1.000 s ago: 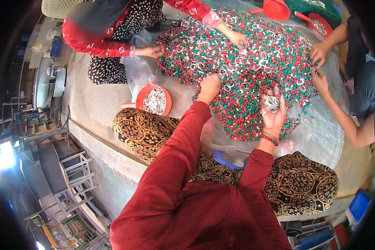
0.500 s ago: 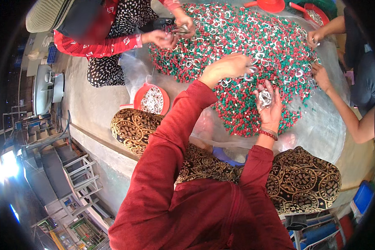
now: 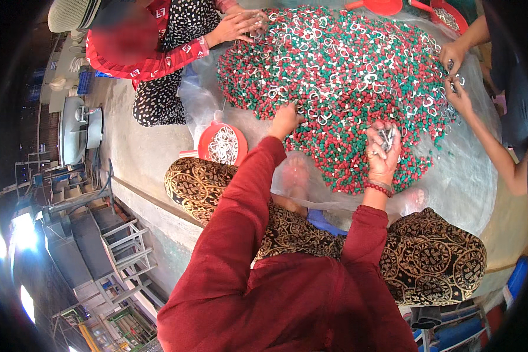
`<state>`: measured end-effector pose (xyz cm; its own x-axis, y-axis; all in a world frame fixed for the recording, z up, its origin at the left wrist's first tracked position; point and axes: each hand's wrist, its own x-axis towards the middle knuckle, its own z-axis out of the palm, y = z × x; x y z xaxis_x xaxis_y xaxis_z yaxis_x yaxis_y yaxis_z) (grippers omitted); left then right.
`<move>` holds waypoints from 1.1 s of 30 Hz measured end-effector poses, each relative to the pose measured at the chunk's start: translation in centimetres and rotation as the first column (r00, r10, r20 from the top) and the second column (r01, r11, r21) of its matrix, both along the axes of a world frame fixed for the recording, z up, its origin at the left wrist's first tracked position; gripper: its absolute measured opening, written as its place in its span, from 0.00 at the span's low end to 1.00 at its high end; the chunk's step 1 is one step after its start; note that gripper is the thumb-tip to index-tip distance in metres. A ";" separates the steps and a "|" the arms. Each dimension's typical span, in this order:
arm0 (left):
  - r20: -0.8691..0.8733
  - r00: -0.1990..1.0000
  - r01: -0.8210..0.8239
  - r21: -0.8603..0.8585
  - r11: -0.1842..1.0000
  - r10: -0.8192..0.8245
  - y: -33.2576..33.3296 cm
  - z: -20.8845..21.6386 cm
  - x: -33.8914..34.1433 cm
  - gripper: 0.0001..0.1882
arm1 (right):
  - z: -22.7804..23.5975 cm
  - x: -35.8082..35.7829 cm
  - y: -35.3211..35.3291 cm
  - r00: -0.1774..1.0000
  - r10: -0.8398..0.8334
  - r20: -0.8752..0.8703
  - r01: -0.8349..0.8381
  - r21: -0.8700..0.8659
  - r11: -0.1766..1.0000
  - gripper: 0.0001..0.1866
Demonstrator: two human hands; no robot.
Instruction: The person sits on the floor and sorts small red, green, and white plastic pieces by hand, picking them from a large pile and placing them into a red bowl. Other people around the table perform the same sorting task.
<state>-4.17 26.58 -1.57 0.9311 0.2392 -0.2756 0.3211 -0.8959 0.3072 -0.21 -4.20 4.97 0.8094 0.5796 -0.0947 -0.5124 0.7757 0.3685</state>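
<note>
A wide pile of small red, green and white pieces [image 3: 334,158] lies before me, with many white open rings [image 3: 371,77] scattered over it. My left hand [image 3: 286,121] is at the pile's near left edge, its fingers closed together at the tips; what they pinch is too small to make out. Over the near right part of the pile, my right hand [image 3: 383,148] is turned palm up. Its fingers curl round a bunch of whitish rings [image 3: 386,137]. A red beaded bracelet circles that wrist.
Beside my left knee stands an orange-red handled bowl [image 3: 242,154] of white rings. Another red bowl [image 3: 464,24] with rings and a red pan [image 3: 387,6] lie at the far side. Clear plastic sheeting [image 3: 472,176] underlies the pile. Co-workers' hands [image 3: 237,26] work far left and at right.
My left hand has moved left and nearer, from the pile's middle to its near left edge. My right hand's fingers have curled further round the rings. The far-left co-worker's hands have shifted.
</note>
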 end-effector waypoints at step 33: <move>-0.202 0.905 -0.383 0.001 0.924 0.375 -5.1 -3.2 -5.6 0.57 | -2.5 0.7 -3.5 0.998 -0.048 -0.032 0.030 -0.440 0.897 0.14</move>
<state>-9.82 21.51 -4.75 0.6994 0.5492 -0.4574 0.6907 -0.6839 0.2350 0.47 -7.72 2.42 0.8205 0.4395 -0.3656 -0.4703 0.8825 0.0055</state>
